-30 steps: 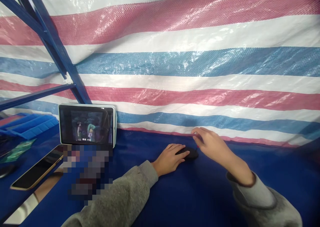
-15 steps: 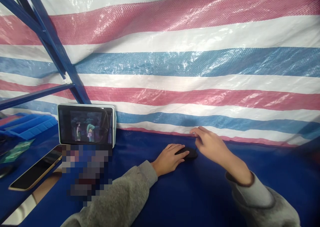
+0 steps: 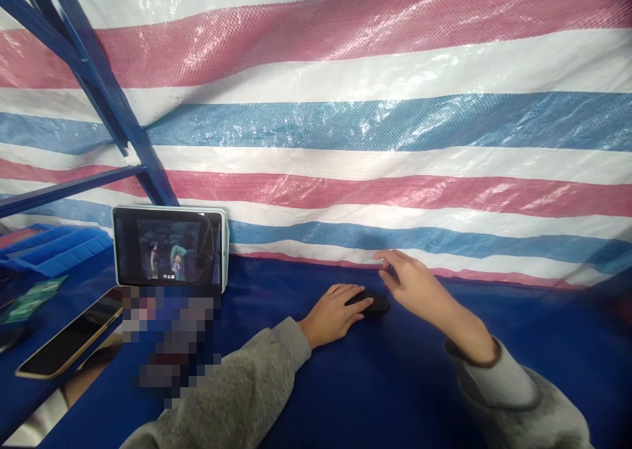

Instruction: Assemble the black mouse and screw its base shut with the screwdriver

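My left hand (image 3: 333, 314) lies over a black rounded thing that looks like a computer mouse (image 3: 379, 302), with its fingers curved across the near side and top. The mouse sits on the blue tabletop (image 3: 375, 383), partly hidden under those fingers. Raised just above and to the right of the mouse is my right hand (image 3: 409, 281), its fingers bent and pointing left. A gap shows between its fingertips, and I see nothing held there. Grey sleeves cover both forearms.
A phone playing a cartoon (image 3: 170, 248) stands against the striped plastic sheet (image 3: 385, 126). Left of my arm lie a dark-screened phone (image 3: 74, 334), a green circuit board (image 3: 37, 299) and a blue tray (image 3: 74, 251). Another person's arm (image 3: 81, 383) shows below. A blue metal frame (image 3: 111, 106) rises at left.
My right hand has shifted very slightly, its fingertips a bit further apart. My left hand stays on the mouse. The other person's arm at lower left has moved, and a caption now shows on the standing phone.
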Demonstrator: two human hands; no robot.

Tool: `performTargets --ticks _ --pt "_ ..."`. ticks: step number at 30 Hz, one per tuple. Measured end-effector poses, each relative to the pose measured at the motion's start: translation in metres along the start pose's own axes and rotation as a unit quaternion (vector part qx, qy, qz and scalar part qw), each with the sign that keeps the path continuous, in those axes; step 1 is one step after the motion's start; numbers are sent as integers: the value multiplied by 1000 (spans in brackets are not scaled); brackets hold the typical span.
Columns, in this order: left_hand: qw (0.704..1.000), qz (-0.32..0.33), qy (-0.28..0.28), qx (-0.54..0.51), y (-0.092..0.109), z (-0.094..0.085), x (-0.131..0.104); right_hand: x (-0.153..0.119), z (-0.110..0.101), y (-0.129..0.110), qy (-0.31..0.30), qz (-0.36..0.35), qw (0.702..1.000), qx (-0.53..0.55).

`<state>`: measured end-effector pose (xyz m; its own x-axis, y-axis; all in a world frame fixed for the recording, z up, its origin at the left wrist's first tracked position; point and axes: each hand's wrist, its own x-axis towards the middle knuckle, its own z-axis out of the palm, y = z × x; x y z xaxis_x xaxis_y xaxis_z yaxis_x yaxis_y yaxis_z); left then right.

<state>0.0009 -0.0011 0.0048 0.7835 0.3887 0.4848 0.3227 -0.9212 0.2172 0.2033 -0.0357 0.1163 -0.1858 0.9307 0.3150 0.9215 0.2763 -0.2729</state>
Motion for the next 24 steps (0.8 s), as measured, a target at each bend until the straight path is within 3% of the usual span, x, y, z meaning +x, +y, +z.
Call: performTargets --ticks 19,24 --pt "1000 3 4 -2 0 0 0 1 -2 5 5 2 999 32" --pt "1000 6 3 -2 0 -1 0 2 -2 8 -2 32 999 27"
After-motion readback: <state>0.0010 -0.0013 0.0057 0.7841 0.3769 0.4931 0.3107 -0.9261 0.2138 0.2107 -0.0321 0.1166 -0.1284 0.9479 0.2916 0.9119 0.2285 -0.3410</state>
